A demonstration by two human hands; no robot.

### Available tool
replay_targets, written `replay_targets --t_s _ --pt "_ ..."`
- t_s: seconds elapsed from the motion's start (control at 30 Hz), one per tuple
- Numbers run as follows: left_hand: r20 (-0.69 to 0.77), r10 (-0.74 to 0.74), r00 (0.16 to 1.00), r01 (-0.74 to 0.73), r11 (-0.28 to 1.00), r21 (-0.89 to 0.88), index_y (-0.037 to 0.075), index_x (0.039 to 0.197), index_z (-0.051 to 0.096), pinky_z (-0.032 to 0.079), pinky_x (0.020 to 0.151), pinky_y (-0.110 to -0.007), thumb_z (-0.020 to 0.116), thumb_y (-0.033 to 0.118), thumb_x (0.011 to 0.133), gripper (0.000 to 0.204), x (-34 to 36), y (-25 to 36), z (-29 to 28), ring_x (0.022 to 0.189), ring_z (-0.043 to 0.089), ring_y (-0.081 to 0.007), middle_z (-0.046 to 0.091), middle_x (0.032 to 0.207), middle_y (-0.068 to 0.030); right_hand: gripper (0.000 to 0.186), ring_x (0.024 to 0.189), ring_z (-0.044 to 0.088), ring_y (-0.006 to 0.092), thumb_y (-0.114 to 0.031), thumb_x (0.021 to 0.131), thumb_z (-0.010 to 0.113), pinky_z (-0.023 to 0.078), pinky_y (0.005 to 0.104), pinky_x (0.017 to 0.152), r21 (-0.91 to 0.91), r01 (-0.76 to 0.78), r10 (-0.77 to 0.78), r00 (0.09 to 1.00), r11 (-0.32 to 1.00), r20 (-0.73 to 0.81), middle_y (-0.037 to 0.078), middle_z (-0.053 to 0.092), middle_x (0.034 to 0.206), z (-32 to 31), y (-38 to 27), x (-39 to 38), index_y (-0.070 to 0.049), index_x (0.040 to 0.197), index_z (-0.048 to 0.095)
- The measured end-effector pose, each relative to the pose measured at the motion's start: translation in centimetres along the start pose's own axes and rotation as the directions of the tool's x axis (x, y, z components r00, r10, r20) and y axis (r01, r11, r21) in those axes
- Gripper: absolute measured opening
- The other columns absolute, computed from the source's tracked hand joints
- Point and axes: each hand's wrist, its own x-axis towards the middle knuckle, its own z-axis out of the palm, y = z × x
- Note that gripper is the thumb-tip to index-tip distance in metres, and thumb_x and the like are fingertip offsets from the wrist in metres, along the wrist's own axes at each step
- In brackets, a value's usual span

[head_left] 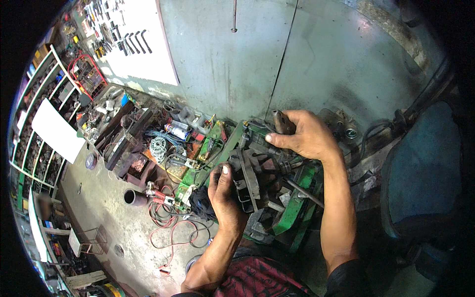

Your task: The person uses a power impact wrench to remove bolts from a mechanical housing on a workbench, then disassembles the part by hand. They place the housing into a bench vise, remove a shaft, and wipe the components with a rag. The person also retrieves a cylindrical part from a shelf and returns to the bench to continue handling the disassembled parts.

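Observation:
My left hand [223,198] is closed on a dark, greasy metal assembly [255,178] with flat plates and a rod, which lies over a green metal frame [292,213] in the middle of the view. Higher and to the right, my right hand [302,131] grips a worn dark metal piece [282,121] with thumb and fingers. A long metal bar [304,195] slants down to the right below it. Dark cloth [200,203] lies beside my left wrist.
A cluttered bench [143,156] with tools, wires and parts runs leftward. A dark cylinder [133,197] and coiled cables [168,230] are on the floor [109,208]. Shelving [49,64] stands left, a grey wall [213,54] behind, a blue-grey padded panel [420,168] right.

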Motion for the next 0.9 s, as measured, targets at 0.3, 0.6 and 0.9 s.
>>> replay_targets --t_s 0.3,0.6,0.9 --pt "0.038 -0.031 0.999 0.033 0.998 -0.051 0.001 0.121 0.058 0.056 0.084 -0.035 0.063 0.034 0.104 0.038 0.1 -0.1 -0.2 0.092 0.066 -0.02 0.066 0.107 -0.01 0.042 0.073 0.049 0.0087 -0.038 0.084 0.088 0.046 0.0297 0.068 -0.13 0.037 -0.037 0.999 0.991 0.002 -0.005 0.057 0.073 -0.2 -0.7 -0.1 -0.001 0.089 0.07" --pt "0.021 -0.009 1.0 0.01 0.999 -0.041 0.001 0.121 0.058 0.055 0.086 -0.036 0.064 0.034 0.103 0.038 0.4 -0.4 -0.4 0.094 0.067 -0.0204 0.067 0.108 -0.0103 0.051 0.066 0.058 0.0195 -0.047 0.078 0.087 0.049 0.038 0.067 -0.12 -0.007 0.007 1.0 0.993 0.001 0.009 0.065 0.069 -0.2 -1.0 -0.1 0.0 0.09 0.072" --pt "0.018 0.007 1.0 -0.007 1.0 -0.025 0.0 0.121 0.058 0.056 0.086 -0.037 0.064 0.035 0.103 0.04 0.1 0.0 0.2 0.094 0.068 -0.0214 0.068 0.108 -0.0111 0.05 0.066 0.058 0.0187 -0.046 0.079 0.087 0.049 0.0387 0.067 -0.05 0.013 -0.015 1.0 0.999 -0.027 0.01 0.065 0.071 0.1 -0.2 0.1 0.0 0.092 0.072"
